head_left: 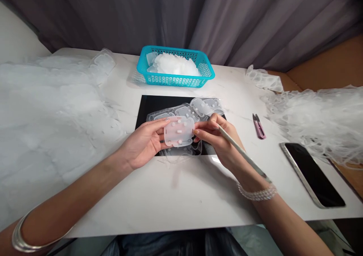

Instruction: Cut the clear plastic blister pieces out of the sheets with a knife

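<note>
Between my hands is a frosted translucent plastic piece [181,129] with rounded corners and several small raised studs. My left hand [146,142] grips its left side, thumb on top and fingers behind. My right hand [219,137] has its fingertips at the piece's right edge and also holds a slim pale pen-like tool [241,152], which slants back over the wrist; its working tip cannot be made out. Underneath, a clear moulded sheet [181,110] with similar frosted pieces in it lies on a black mat [150,103], partly hidden by my hands.
A blue basket [176,81] of frosted pieces stands at the back. Piled translucent sheets [51,108] cover the left side. On the right are pink thread snips [259,127], a phone [313,174] and a heap of clear plastic offcuts [317,116] by a cardboard box [331,63].
</note>
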Action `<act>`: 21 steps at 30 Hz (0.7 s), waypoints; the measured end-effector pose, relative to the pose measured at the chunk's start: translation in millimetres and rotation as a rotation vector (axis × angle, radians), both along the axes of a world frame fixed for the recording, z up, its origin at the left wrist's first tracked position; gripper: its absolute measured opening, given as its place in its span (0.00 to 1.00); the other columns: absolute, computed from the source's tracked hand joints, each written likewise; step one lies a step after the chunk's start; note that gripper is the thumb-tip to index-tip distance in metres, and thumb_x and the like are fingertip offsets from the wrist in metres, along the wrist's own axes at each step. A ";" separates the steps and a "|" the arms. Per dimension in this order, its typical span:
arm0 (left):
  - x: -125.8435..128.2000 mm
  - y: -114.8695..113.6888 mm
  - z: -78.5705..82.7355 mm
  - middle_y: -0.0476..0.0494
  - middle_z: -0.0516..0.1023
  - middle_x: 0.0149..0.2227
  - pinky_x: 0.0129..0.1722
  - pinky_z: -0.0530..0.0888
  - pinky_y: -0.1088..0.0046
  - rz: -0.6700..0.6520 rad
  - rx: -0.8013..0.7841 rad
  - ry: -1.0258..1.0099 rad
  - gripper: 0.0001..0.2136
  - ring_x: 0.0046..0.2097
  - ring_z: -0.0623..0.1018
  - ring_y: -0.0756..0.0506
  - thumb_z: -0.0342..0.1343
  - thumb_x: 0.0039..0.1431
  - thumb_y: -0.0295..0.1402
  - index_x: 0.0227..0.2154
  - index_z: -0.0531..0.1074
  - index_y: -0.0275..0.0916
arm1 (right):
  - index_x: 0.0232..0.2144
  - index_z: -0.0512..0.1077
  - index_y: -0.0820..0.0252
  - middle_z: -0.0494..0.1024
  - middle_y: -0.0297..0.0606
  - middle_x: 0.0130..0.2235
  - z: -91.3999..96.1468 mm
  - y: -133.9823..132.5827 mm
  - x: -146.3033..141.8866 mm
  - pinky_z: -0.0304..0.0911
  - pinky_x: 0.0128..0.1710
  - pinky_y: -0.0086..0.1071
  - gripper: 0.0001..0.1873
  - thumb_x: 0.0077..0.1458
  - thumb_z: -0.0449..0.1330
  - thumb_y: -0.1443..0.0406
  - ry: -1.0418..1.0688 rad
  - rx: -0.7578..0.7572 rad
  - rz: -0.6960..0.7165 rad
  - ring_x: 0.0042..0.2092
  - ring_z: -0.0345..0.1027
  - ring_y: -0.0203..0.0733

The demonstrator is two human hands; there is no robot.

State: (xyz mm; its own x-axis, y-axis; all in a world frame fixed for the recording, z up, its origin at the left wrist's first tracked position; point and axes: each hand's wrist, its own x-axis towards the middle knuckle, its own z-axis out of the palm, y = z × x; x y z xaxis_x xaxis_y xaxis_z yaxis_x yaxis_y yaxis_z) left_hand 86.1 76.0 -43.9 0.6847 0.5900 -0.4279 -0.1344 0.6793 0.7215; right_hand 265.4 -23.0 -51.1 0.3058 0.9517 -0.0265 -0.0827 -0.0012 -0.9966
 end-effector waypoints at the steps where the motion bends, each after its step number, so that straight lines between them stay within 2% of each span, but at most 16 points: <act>1: -0.2 0.3 0.1 0.33 0.79 0.53 0.51 0.78 0.57 -0.003 -0.009 0.008 0.14 0.53 0.79 0.35 0.54 0.65 0.32 0.49 0.78 0.35 | 0.27 0.52 0.55 0.79 0.33 0.35 0.0 -0.2 0.1 0.70 0.33 0.32 0.24 0.52 0.68 0.68 0.003 0.000 0.000 0.32 0.70 0.35; 4: -0.6 0.7 0.4 0.34 0.78 0.55 0.53 0.76 0.52 -0.016 -0.038 0.008 0.14 0.56 0.77 0.34 0.54 0.65 0.33 0.50 0.78 0.37 | 0.27 0.52 0.54 0.80 0.35 0.37 -0.1 -0.8 1.1 0.71 0.36 0.34 0.22 0.54 0.66 0.67 0.020 -0.006 0.000 0.33 0.71 0.36; 6: -1.0 0.6 0.5 0.35 0.77 0.55 0.54 0.76 0.50 -0.023 -0.049 -0.011 0.14 0.56 0.77 0.34 0.54 0.66 0.34 0.50 0.77 0.38 | 0.27 0.52 0.54 0.80 0.37 0.40 -0.7 -1.1 3.4 0.72 0.38 0.35 0.21 0.55 0.65 0.66 0.056 -0.005 -0.001 0.37 0.74 0.39; 9: -1.3 0.2 1.3 0.35 0.78 0.55 0.54 0.76 0.50 -0.013 -0.071 -0.020 0.14 0.56 0.77 0.34 0.54 0.66 0.33 0.50 0.77 0.38 | 0.27 0.53 0.54 0.81 0.40 0.41 -2.7 -1.3 8.4 0.73 0.40 0.37 0.20 0.56 0.64 0.66 0.102 -0.001 -0.019 0.43 0.77 0.44; 13: -1.0 -0.4 4.0 0.34 0.79 0.53 0.52 0.77 0.50 0.009 -0.111 -0.006 0.13 0.55 0.77 0.34 0.54 0.66 0.32 0.49 0.77 0.36 | 0.27 0.54 0.55 0.81 0.41 0.42 -3.6 -1.7 11.3 0.73 0.40 0.36 0.20 0.57 0.64 0.66 0.110 -0.003 -0.035 0.45 0.77 0.45; 16: -0.5 -0.7 6.0 0.33 0.79 0.53 0.52 0.77 0.50 0.010 -0.117 0.002 0.13 0.56 0.77 0.34 0.54 0.65 0.32 0.49 0.77 0.36 | 0.27 0.53 0.54 0.80 0.40 0.40 -1.7 -2.1 8.0 0.73 0.39 0.36 0.20 0.56 0.65 0.64 0.092 -0.027 -0.004 0.44 0.76 0.44; 21: -0.5 -0.5 6.5 0.31 0.78 0.53 0.53 0.77 0.49 -0.012 -0.115 -0.009 0.15 0.56 0.77 0.33 0.53 0.65 0.32 0.51 0.77 0.35 | 0.26 0.54 0.54 0.78 0.35 0.35 1.1 -1.1 1.6 0.70 0.36 0.35 0.21 0.53 0.67 0.65 0.047 -0.073 0.041 0.35 0.70 0.38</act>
